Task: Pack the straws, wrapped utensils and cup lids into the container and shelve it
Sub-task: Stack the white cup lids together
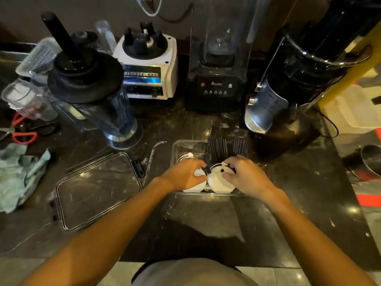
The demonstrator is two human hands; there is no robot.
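A clear plastic container (pixel 175 149) sits on the dark marble counter, with black straws (pixel 218 146) standing bunched along its far wall. White cup lids (pixel 218 181) lie in its near half. My left hand (pixel 183 175) reaches in from the left, its fingers closed on a white lid at the front left. My right hand (pixel 245 174) is inside on the right, fingertips pinching the rim of the larger white lid. Wrapped utensils cannot be made out; a small dark piece (pixel 207 169) shows between my hands.
The container's clear flat lid (pixel 97 188) lies to the left. Behind stand a blender jar (pixel 92 96), a white blender base (pixel 148 65), a black blender (pixel 216 75) and a dark machine (pixel 299 79). A green cloth (pixel 20 172) and red-handled scissors (pixel 22 133) lie far left.
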